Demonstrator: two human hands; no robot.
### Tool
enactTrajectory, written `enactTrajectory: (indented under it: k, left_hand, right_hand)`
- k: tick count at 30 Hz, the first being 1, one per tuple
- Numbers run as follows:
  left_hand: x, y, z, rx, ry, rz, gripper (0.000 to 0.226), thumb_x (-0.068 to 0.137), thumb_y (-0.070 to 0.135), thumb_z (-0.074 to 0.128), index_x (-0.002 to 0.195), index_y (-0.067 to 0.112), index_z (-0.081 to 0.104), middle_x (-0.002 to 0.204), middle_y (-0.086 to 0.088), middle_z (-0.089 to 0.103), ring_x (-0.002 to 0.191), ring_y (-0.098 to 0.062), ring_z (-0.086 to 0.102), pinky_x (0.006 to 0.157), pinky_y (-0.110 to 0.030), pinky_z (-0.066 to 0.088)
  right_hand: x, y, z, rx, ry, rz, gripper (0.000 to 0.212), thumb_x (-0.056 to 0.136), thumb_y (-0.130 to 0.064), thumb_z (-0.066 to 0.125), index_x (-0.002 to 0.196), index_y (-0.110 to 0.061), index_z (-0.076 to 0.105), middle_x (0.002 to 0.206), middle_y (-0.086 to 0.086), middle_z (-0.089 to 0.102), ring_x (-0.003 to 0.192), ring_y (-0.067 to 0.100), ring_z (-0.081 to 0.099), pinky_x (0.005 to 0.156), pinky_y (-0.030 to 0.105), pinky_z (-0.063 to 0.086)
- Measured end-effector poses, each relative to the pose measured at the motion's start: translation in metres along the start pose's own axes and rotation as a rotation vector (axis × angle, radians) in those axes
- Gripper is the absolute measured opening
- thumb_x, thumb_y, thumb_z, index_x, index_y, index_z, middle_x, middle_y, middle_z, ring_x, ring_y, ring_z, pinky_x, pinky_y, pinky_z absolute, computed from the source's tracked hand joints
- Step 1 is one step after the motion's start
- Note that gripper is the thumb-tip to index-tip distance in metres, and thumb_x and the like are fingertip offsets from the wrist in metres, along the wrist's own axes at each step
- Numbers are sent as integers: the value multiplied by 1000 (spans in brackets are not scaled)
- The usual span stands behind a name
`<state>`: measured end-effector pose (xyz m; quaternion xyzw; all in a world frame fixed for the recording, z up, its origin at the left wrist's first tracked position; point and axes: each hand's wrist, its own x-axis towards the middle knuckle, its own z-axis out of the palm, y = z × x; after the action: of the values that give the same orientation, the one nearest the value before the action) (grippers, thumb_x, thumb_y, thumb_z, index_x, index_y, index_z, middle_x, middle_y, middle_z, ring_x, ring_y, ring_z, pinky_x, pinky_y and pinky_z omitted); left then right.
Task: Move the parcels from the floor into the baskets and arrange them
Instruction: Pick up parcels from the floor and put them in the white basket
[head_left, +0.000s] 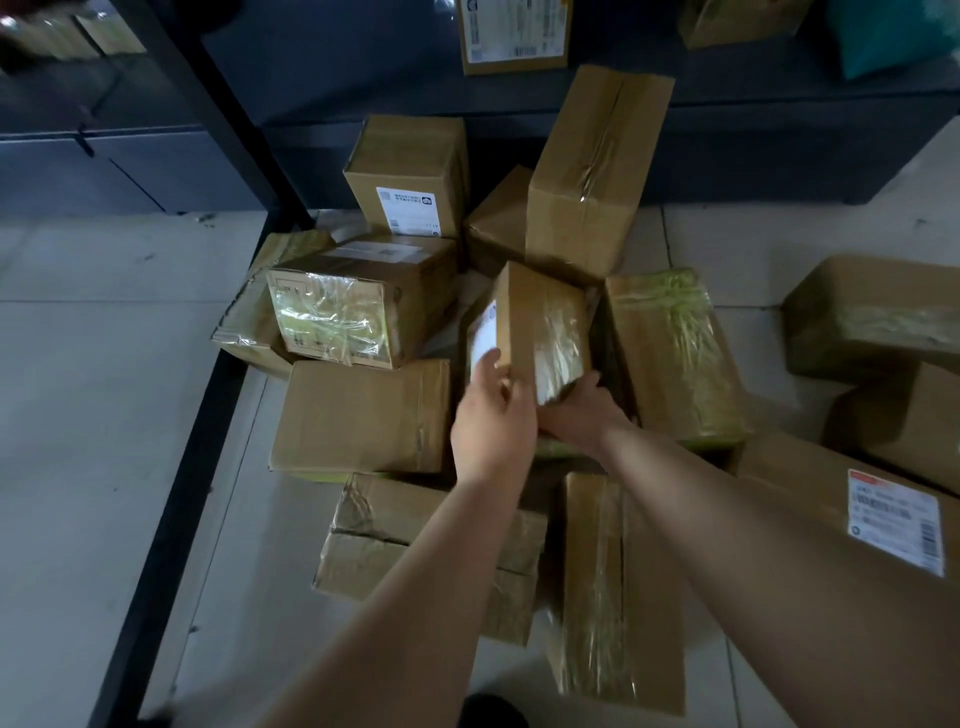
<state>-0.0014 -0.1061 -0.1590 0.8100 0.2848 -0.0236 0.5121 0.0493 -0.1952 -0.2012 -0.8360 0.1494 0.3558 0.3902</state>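
A small cardboard parcel (540, 327), tilted on edge, sits at the middle of a heap of taped parcels (363, 415) on the tiled floor (104, 389). The person's left hand (491, 415) grips its label side, fingers (488, 364) curled against the white label. The right hand (582, 410) holds it from beneath at 5 o'clock; its fingers are hidden. A dark shelf unit (727, 145) stands at 12 o'clock.

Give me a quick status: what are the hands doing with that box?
Left hand and right hand both grip the small box, tilted above the pile. Boxes crowd all round. No basket in view.
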Motion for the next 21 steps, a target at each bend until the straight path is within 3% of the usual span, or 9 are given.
enactTrajectory:
  k: [2, 4, 8, 12, 15, 17, 18, 20, 21]
  left_hand:
    - [-12, -9, 12, 56, -92, 62, 35, 95, 28, 39, 129, 23, 48, 118, -3, 62, 106, -23, 56, 88, -35, 47]
    - [-11, -13, 21, 114, -154, 100, 32, 97, 28, 37, 124, 21, 53, 120, -4, 60, 107, -22, 54, 90, -37, 47]
    - [3, -27, 26, 291, -184, -22, 41, 94, 23, 39, 134, 29, 43, 128, -3, 55, 105, -24, 55, 85, -40, 50]
    - [4, -39, 27, 329, -227, -84, 49, 90, 20, 37, 135, 38, 37, 127, 0, 54, 94, -19, 57, 77, -38, 53]
    - [7, -41, 29, 432, -256, -58, 54, 87, 20, 37, 138, 38, 33, 136, 2, 49, 117, -26, 50, 95, -45, 46]
    - [4, -44, 30, 540, -245, 15, 56, 89, 20, 37, 142, 35, 27, 146, 8, 38, 131, -20, 39, 110, -44, 32]
    - [2, -47, 31, 586, -236, 67, 57, 91, 19, 37, 144, 33, 24, 150, 11, 31, 137, -14, 31, 114, -41, 23]
    - [0, -51, 31, 654, -240, 148, 57, 93, 17, 36, 146, 30, 21, 154, 13, 20, 142, -5, 15, 116, -35, 10]
    - [-1, -52, 32, 674, -245, 164, 57, 93, 18, 36, 147, 28, 20, 155, 13, 18, 142, -4, 11, 116, -34, 9]
  right_hand:
    - [-1, 3, -1, -129, 57, 72, 90, 88, -42, 55, 145, 5, 5, 152, 24, 18, 136, 39, 26, 108, 42, 29]
    - [-4, 1, -4, -260, 63, -10, 59, 96, -27, 43, 142, 4, 22, 147, 25, 31, 132, 40, 34, 104, 44, 33]
    - [0, 6, -13, -336, 149, -45, 71, 78, -42, 69, 132, -6, 40, 129, 13, 55, 117, 31, 54, 87, 33, 45]
    - [4, 11, -7, -456, 233, -110, 74, 90, -16, 57, 147, -6, 11, 144, 12, 39, 123, 31, 48, 93, 40, 44]
    - [4, 13, -6, -489, 266, -160, 74, 93, -12, 51, 148, -3, 2, 148, 12, 31, 125, 30, 47, 93, 39, 43]
    - [2, 16, -10, -531, 254, -197, 69, 92, -12, 52, 147, -1, 11, 143, 13, 39, 122, 30, 49, 91, 38, 45]
    - [0, 18, -15, -530, 300, -280, 61, 90, -11, 52, 143, -1, 24, 139, 12, 44, 120, 30, 51, 90, 37, 46]
    - [-5, 23, -28, -430, 521, -544, 43, 86, -11, 56, 128, -5, 47, 132, 9, 51, 117, 29, 51, 90, 38, 46]
    - [-5, 26, -36, -429, 625, -602, 43, 83, -14, 60, 124, -7, 50, 132, 9, 50, 120, 30, 47, 96, 42, 43]
